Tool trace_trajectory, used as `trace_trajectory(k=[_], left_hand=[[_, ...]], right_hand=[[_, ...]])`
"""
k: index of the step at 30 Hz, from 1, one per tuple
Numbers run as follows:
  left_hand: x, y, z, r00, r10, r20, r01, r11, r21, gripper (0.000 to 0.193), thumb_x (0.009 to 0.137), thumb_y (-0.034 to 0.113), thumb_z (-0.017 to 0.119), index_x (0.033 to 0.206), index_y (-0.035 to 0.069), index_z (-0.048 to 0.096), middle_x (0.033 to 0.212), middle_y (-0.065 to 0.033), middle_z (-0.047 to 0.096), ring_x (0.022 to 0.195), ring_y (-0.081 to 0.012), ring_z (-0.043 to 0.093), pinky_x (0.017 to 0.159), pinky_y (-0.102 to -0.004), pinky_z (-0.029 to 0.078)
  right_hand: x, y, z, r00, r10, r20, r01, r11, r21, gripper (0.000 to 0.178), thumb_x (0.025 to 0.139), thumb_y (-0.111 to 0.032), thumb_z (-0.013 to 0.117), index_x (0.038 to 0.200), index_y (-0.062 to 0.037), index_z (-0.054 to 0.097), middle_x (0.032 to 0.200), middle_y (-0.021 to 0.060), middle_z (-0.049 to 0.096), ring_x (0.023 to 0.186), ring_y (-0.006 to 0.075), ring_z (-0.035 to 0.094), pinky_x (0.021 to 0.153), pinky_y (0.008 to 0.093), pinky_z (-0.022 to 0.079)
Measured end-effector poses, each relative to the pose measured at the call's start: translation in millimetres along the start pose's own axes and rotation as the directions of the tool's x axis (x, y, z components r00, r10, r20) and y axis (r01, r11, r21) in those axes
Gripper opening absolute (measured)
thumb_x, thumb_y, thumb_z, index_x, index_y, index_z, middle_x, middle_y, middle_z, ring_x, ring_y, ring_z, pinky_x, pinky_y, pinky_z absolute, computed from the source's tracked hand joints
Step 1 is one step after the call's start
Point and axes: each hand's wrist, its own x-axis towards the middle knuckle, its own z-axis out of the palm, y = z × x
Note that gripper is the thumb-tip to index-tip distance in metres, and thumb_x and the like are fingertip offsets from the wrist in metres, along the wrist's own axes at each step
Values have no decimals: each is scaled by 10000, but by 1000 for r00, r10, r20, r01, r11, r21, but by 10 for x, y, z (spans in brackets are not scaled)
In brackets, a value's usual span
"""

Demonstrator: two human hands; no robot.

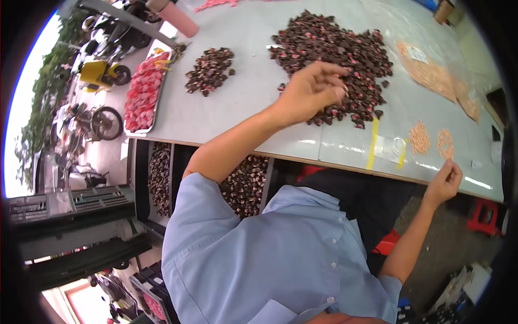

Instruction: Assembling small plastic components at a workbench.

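My left hand (312,92) is over the large pile of small dark pieces with red and pale spots (356,48) on the table. Its fingers are curled and the thumb is bent in toward them; anything pinched there is too small to make out. Farther right, my right hand (444,184) hangs at the table's near edge with finger and thumb pressed together. Its fingertips touch the lower end of a small ring-shaped cluster of beige bits (445,141). A second little heap of beige bits (418,138) lies just left of that.
A smaller dark heap (210,70) and a tray of red pieces (144,97) lie at left, near a pink bottle (181,19). Clear bags of beige bits (431,75) rest at far right. Yellow tape (373,144) marks the near edge. Drawers of dark pieces (245,186) sit below.
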Motion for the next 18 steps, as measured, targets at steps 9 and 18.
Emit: trace_trajectory(k=[9, 18], left_hand=[[-227, -371, -1744, 852, 509, -124, 253, -194, 948, 468, 841, 136, 711, 1286, 71, 579, 1066, -73, 708, 1234, -319, 532, 987, -489, 411], [165, -374, -1519, 921, 382, -79, -3, 209, 978, 322, 838, 157, 730, 1142, 112, 634, 1117, -116, 628, 1043, -326, 614, 850, -420, 486]], right_hand=[[-62, 288, 145, 998, 2, 64, 2, 998, -60, 225, 994, -210, 654, 1004, 12, 620, 914, 39, 662, 823, 88, 589, 730, 236, 463], [-69, 309, 148, 998, -29, 57, 32, 998, -58, 218, 989, -205, 657, 1006, 11, 630, 902, 33, 667, 808, 86, 592, 700, 234, 450]])
